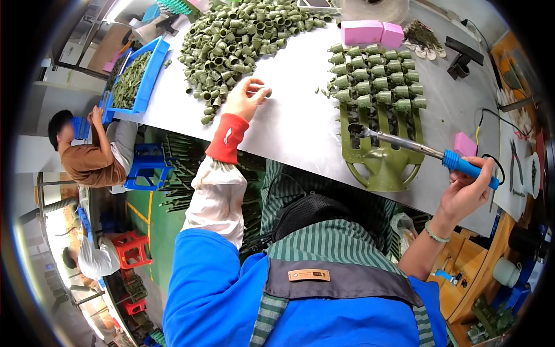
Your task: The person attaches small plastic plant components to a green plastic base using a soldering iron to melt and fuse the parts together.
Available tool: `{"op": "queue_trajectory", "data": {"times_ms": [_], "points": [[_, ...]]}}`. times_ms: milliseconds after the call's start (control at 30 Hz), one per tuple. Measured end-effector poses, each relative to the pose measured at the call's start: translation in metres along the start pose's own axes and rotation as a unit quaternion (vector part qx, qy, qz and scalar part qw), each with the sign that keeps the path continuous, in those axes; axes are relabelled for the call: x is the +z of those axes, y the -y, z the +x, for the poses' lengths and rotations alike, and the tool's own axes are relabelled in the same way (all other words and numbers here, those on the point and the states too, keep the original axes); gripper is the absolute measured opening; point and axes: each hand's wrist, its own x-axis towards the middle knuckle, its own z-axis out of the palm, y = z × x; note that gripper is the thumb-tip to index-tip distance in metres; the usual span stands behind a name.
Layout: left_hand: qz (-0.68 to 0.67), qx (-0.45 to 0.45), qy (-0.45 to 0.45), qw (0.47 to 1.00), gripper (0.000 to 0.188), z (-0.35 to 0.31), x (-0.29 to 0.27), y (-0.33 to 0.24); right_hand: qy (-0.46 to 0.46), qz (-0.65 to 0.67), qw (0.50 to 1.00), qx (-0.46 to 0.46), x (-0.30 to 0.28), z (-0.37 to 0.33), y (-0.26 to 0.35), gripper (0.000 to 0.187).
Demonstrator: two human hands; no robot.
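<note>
My right hand (467,188) is closed round the blue handle of a soldering iron (410,144). The iron's metal shaft points left, and its dark tip lies over a slotted olive-green plastic piece (384,168) with two looped handles. Rows of small green plastic cups (378,78) stand on the far part of that piece. My left hand (245,99), with a red wristband, hovers over the table beside a large heap of loose green cups (243,40). Its fingers are curled together; a small dark bit shows at the fingertips, too small to name.
Pink blocks (363,33) sit behind the rows, another pink block (464,144) near my right hand. Pliers (515,165) lie at the right. A blue tray (151,74) of green pieces stands at the left, near a seated person (92,147). A black stand (462,58) is at the far right.
</note>
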Motion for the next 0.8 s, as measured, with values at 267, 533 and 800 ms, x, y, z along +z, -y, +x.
{"op": "queue_trajectory", "data": {"times_ms": [267, 533, 800], "points": [[0.220, 0.093, 0.008, 0.971, 0.023, -0.028, 0.001, -0.010, -0.004, -0.002, 1.000, 0.000, -0.001, 0.001, -0.001, 0.037], [-0.275, 0.014, 0.246, 0.929, 0.034, -0.055, 0.028, -0.086, -0.009, 0.016, 1.000, 0.004, -0.001, 0.000, -0.006, 0.037], [-0.132, 0.107, 0.194, 0.966, 0.034, -0.065, 0.066, -0.126, 0.001, 0.031, 1.000, 0.003, -0.004, -0.002, -0.018, 0.037]]}}
